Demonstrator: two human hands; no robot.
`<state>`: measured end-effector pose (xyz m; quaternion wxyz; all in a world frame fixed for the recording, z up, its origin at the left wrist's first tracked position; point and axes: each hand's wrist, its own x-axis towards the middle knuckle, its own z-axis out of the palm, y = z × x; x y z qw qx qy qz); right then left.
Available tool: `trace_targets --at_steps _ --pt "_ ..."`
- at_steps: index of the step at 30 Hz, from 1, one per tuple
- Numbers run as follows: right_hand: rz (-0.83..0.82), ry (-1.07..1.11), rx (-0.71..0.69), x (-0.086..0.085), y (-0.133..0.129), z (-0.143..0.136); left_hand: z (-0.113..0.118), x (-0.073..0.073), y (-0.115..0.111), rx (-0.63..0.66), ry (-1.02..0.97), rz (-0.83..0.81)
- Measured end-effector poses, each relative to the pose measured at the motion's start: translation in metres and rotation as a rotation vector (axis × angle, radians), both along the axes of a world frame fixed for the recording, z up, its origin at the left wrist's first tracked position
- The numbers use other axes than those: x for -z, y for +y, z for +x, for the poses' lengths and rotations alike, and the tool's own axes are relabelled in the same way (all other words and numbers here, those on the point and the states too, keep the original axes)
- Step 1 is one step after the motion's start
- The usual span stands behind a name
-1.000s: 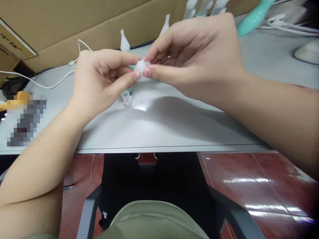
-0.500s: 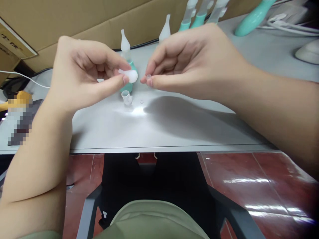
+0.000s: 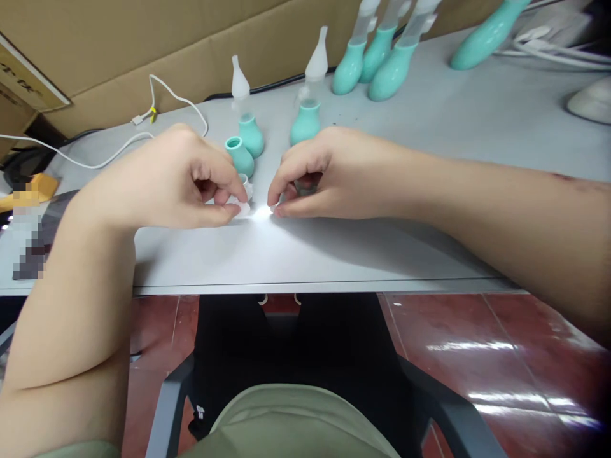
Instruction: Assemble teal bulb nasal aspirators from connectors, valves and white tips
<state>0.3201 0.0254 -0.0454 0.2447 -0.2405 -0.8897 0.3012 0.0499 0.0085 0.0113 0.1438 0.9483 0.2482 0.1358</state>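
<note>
My left hand [image 3: 191, 181] is low over the table, its thumb and forefinger pinched on a white silicone nozzle tip [image 3: 244, 209]. Opposite it, my right hand [image 3: 329, 178] has its fingertips pressed together at the tabletop, around a small clear piece [image 3: 273, 208] mostly hidden by the fingers. Just behind my left fingertips stands a clear plastic connector [image 3: 247, 184], partly covered. An open-necked teal bulb [image 3: 240, 158] lies beyond it, beside an assembled bulb aspirator [image 3: 251, 135] with a white tip.
Another aspirator [image 3: 305, 121] stands behind my right hand, and several more teal ones [image 3: 391, 73] are at the back. A white cable [image 3: 176, 95] runs along the cardboard [image 3: 191, 38] at left. The table's front edge [image 3: 305, 286] lies near my lap.
Both hands have come down and nearer to the tabletop, still pinching. The white nozzle tip has moved down with my left hand. The bulbs behind are now uncovered.
</note>
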Motion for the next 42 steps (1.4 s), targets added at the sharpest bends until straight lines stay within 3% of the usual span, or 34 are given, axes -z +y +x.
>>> trace_targets --at_steps 6,10,14,21,22,23,24,27,33,42 --pt "-0.072 -0.035 -0.029 0.005 0.006 -0.001 0.0 0.005 0.004 -0.057 0.083 -0.059" --pt "-0.134 -0.049 0.019 0.001 0.009 0.002 -0.003 0.001 0.002 -0.043 0.006 -0.022" --pt "-0.122 -0.067 0.037 -0.003 0.015 0.009 -0.003 0.003 0.0 0.014 -0.214 0.133" --pt "-0.045 0.075 0.133 -0.012 0.004 0.01 -0.011 0.02 0.023 -0.174 -0.625 0.497" --pt "-0.03 0.104 0.156 -0.014 0.0 0.01 -0.013 0.021 0.025 -0.156 -0.669 0.537" --pt "-0.01 0.135 0.176 -0.016 -0.003 0.009 -0.015 0.022 0.028 -0.186 -0.622 0.539" --pt "0.013 0.159 0.188 -0.018 -0.005 0.009 -0.017 0.023 0.03 -0.309 -0.545 0.49" --pt "0.082 0.21 0.207 -0.02 -0.008 0.008 -0.028 0.031 0.046 -0.41 -0.483 0.395" --pt "0.149 0.25 0.222 -0.02 -0.009 0.008 -0.038 0.056 0.087 -0.378 -0.427 0.158" --pt "0.158 0.202 0.204 -0.022 -0.009 0.009 -0.027 0.06 0.092 -0.3 -0.469 0.109"
